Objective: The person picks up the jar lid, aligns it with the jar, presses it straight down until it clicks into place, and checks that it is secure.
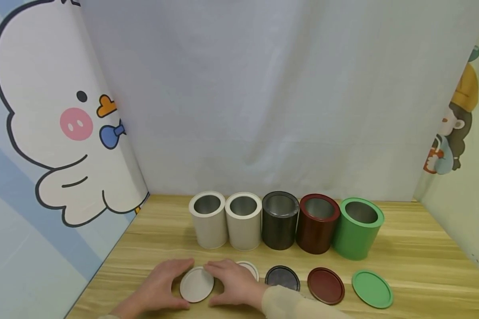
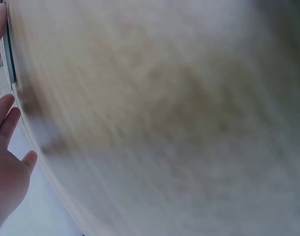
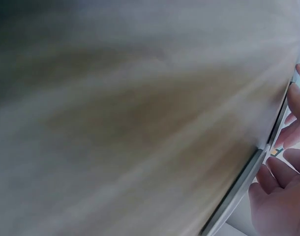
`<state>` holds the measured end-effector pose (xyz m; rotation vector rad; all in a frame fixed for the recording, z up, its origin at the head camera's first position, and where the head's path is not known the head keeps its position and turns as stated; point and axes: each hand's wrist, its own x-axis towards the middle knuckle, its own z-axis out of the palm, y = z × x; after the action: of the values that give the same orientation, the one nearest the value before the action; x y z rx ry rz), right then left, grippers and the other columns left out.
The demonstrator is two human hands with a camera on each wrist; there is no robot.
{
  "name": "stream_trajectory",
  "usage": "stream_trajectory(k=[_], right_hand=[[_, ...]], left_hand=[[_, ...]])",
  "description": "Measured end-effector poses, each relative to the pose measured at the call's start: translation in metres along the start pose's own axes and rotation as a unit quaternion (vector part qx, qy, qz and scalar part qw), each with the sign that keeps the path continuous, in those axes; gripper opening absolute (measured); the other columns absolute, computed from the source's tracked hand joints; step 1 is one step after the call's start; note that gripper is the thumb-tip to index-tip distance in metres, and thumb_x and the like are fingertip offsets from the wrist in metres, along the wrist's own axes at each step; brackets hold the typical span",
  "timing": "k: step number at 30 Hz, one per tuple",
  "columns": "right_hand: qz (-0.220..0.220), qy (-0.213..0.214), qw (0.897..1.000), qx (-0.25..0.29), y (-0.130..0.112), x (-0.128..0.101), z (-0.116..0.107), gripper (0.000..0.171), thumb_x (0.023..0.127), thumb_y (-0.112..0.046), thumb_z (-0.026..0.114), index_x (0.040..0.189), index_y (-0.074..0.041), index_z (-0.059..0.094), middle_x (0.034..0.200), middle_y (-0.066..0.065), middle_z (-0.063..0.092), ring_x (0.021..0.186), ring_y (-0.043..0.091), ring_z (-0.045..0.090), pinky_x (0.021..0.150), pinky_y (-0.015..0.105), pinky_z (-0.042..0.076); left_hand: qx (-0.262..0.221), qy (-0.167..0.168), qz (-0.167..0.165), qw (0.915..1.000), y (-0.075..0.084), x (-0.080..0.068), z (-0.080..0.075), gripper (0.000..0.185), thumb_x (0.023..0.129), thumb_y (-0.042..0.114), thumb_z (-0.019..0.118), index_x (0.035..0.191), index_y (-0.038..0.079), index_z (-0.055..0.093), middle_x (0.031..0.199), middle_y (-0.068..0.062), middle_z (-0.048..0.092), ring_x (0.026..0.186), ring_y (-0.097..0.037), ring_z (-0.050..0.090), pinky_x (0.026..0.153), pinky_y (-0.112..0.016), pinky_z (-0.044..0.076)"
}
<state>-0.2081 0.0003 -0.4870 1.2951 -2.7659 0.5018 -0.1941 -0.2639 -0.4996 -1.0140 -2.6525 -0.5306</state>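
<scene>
A round white lid lies flat on the wooden table between my two hands. My left hand curves around its left side, thumb and fingers spread with a small gap to the rim. On the opposite side, my right hand has its fingertips at the upper right rim, thumb lower down; firm contact cannot be told. A second white lid is partly covered by the right hand. Both wrist views are mostly blurred wood surface, with fingers and thin lid edges at the border.
Behind the hands stand two white cans, a black can, a dark red can and a green can, all uncovered. A black lid, dark red lid and green lid lie to the right.
</scene>
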Motion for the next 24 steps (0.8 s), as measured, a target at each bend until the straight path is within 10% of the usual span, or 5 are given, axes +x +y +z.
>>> stream_trajectory(k=[9, 24], right_hand=[[0.008, 0.001, 1.000, -0.009, -0.0019, 0.0037, 0.0014, 0.072, 0.077, -0.050, 0.081, 0.138, -0.018, 0.060, 0.138, -0.005, 0.058, 0.122, 0.012, 0.052, 0.092, 0.024, 0.048], [-0.015, -0.002, 1.000, 0.014, -0.0005, 0.0074, -0.0015, 0.061, 0.078, -0.043, 0.083, 0.130, -0.017, 0.066, 0.128, -0.009, 0.063, 0.113, 0.010, 0.055, 0.090, 0.018, 0.047]], left_hand=[[-0.016, 0.018, 0.033, 0.9992, -0.0048, -0.0011, 0.0013, 0.084, 0.070, 0.059, 0.084, 0.128, 0.001, 0.064, 0.123, -0.007, 0.067, 0.109, -0.026, 0.063, 0.087, -0.048, 0.052], [-0.067, -0.038, -0.013, 0.9970, -0.0030, -0.0011, -0.0019, 0.074, 0.074, 0.056, 0.082, 0.127, 0.007, 0.066, 0.122, -0.001, 0.066, 0.110, -0.024, 0.061, 0.090, -0.045, 0.052]])
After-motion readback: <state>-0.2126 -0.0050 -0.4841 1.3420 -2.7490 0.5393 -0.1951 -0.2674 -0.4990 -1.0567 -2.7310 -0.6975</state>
